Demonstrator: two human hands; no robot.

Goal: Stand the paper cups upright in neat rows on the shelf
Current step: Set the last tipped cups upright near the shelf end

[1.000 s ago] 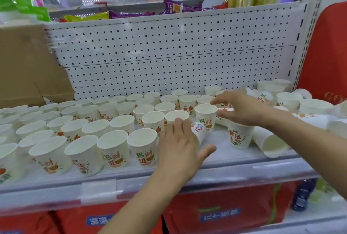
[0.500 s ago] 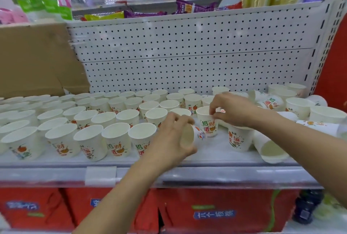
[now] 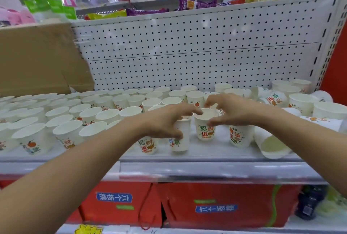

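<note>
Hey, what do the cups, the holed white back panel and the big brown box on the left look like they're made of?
Cups: paper, matte white with colour print and thin rolled rims. Back panel: probably painted sheet metal, smooth white with evenly punched holes, though the finish alone can't confirm it. Brown box: cardboard, dull brown, with a creased flap and a ragged edge.

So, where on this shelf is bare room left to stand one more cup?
Bare shelf shows between the middle front cup and the cup to its right, and along the front edge before them. The left side is packed with upright cups; the right back holds tipped cups.
</note>
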